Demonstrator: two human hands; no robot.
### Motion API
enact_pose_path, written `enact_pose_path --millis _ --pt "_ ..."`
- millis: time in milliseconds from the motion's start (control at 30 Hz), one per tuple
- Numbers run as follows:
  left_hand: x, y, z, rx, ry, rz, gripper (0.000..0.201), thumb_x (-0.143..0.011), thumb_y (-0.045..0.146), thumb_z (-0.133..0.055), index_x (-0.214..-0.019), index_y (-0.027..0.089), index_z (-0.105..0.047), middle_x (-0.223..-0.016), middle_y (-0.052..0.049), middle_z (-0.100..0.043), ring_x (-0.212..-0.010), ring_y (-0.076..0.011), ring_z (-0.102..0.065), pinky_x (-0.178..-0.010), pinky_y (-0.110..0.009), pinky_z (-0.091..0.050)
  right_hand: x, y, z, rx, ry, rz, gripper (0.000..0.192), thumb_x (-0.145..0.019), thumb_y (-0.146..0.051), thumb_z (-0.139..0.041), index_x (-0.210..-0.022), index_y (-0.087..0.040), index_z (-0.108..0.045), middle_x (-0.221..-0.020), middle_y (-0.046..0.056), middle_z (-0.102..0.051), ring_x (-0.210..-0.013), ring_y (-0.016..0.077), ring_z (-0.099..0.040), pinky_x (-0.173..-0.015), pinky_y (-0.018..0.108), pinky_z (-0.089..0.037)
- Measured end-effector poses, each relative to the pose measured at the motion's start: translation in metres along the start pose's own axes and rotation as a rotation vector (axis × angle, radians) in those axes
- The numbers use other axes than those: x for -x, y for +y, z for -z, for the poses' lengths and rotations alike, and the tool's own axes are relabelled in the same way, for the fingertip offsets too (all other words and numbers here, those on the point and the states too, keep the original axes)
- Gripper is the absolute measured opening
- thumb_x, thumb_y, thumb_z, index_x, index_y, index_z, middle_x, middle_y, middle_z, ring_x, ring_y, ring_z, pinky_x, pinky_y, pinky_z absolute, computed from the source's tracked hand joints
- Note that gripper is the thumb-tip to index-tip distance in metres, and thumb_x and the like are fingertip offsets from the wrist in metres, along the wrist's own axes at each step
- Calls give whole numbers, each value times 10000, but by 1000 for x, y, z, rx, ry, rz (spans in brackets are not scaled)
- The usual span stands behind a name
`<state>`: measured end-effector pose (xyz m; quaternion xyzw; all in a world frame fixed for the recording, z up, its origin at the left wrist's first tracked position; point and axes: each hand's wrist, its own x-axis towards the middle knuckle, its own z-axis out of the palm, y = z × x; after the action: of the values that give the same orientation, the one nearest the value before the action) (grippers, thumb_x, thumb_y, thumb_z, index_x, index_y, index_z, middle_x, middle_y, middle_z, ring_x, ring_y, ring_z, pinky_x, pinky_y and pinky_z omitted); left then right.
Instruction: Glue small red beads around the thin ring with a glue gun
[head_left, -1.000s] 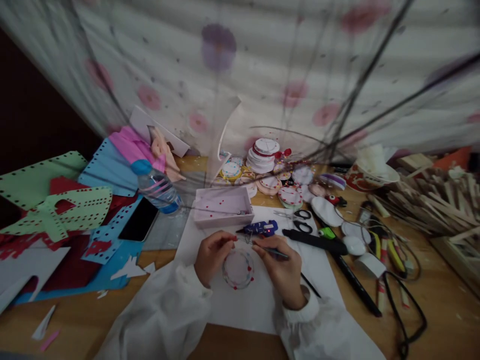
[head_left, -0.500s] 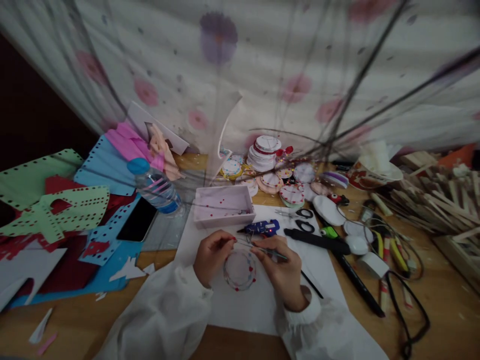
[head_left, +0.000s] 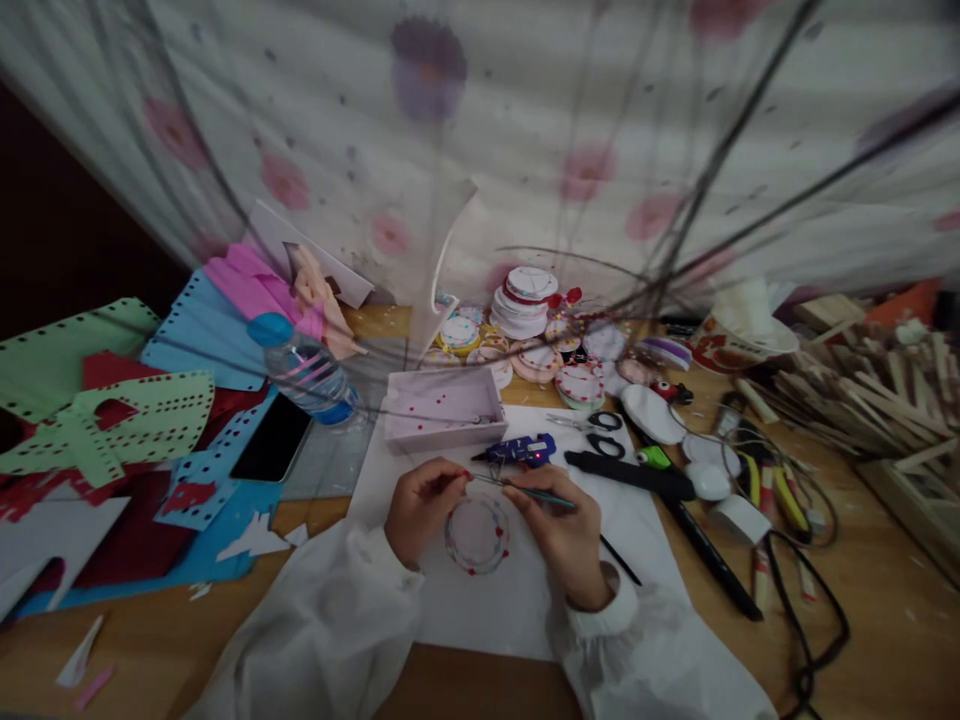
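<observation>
My left hand is closed, thumb and forefinger pinching a tiny red piece too small to make out clearly. In my right hand is a pair of slim tweezers, held like a pen, with the tips pointing left toward the red piece. Whether the tips touch it I cannot tell. Between and just below both hands, a round white disc lies on the white paper, its rim dotted with red and bluish bits. A blue glue gun with a small red light lies just beyond my hands.
A pale pink box holds small red bits. Scissors, a thick black marker and cables lie to the right. A water bottle, a phone and coloured sheets are on the left. Decorated discs stand behind.
The view has shifted slightly, so everything sits a little further left and up. Both hands keep the same hold, with the tweezers and red piece in almost the same place over the disc.
</observation>
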<state>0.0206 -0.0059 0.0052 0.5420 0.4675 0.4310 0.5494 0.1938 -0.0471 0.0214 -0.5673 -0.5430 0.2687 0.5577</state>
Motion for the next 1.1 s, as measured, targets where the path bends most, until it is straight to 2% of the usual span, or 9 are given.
enact_pose_path --millis 767,967,1100 --pt "-1 5 0 -57 9 -120 91 -752 220 -630 -752 162 -700 -711 -25 -629 -645 -136 -578 -577 -227 -456 0 0 1 7 8 31 88 -759 -287 -706 -723 -212 -679 -702 37 -664 -712 191 -605 -646 338 -487" --pt "1 4 0 -30 10 -61 110 -773 240 -620 -766 166 -702 -736 -27 -627 -647 -135 -573 -578 -230 -453 1 -4 0 2 30 128 47 -766 -229 -703 -736 -218 -669 -703 29 -674 -695 190 -606 -670 356 -472" --pt "1 7 1 -72 -96 -136 193 -817 275 -587 -758 157 -729 -742 -55 -616 -704 -160 -578 -651 -269 -455 4 -6 1 61 70 328 138 -755 -129 -694 -812 -249 -658 -739 0 -693 -699 179 -615 -714 370 -430"
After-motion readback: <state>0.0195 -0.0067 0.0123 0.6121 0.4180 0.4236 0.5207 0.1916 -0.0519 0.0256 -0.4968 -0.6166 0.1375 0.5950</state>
